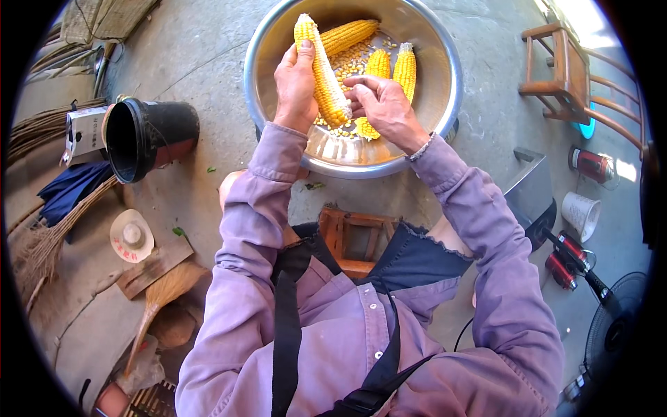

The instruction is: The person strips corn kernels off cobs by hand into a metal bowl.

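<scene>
My left hand [296, 83] grips an ear of yellow corn [324, 78], tilted above a wide stainless-steel basin [437, 99]. A pale strip without kernels runs along the ear's side. My right hand [383, 104] is at the ear's lower end, fingers curled and thumb close to the index finger. Whether it pinches anything is hard to see. In the basin, one ear of corn [350, 36] lies behind the held one, and another ear [405, 70] lies on the right. More corn [378, 63] is partly hidden by my right hand. Loose kernels [350, 63] are scattered on the basin's bottom.
A small wooden stool [354, 268] stands between my legs. To the left are a black bucket [172, 133] on its side, a straw hat [132, 235] and a broom [174, 281]. A wooden chair [565, 73], a white basket [581, 215] and a fan [617, 328] are on the right.
</scene>
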A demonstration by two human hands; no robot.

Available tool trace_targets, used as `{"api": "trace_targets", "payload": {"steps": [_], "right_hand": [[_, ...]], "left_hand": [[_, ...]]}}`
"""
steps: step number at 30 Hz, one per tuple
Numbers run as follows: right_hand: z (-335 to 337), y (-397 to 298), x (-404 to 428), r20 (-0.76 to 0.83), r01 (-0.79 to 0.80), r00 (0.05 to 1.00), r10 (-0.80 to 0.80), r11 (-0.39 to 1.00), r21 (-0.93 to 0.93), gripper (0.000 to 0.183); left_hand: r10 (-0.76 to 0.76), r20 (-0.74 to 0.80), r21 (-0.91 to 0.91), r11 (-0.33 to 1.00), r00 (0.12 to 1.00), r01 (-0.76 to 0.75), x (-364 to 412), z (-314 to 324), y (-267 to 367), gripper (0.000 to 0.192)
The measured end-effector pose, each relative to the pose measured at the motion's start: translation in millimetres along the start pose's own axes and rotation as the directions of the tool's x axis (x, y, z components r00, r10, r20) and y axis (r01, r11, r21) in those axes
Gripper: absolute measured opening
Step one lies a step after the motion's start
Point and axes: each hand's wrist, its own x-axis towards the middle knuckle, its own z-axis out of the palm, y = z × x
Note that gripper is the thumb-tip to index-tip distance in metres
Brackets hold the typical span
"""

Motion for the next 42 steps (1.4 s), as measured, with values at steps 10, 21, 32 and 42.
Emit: {"api": "trace_targets", "payload": {"steps": [10, 21, 32, 42], "right_hand": [[1, -9, -4, 0.117, 0.035, 0.993, -0.017, 0.988, -0.149, 0.048], [-5, -3, 0, 0.075, -0.052, 0.996, 0.049, 0.998, 0.039, 0.037], [-4, 2, 1, 0.108, 0.053, 0.993, -0.045, 0.996, -0.075, 0.042], [1, -7, -7, 0.156, 0.151, 0.980, -0.125, 0.975, -0.164, 0.045]], "left_hand": [[0.026, 0.006, 0.040, 0.999, 1.000, -0.026, 3, -3, -5, 0.037], [-0.005, 0.050, 0.047, 0.999, 0.999, 0.003, 1, -1, -3, 0.035], [-0.002, 0.005, 0.038, 0.999, 1.000, 0.002, 0, 0, -3, 0.036], [0.010, 0.003, 0.010, 1.000, 1.000, -0.010, 2, -4, -1, 0.032]]}}
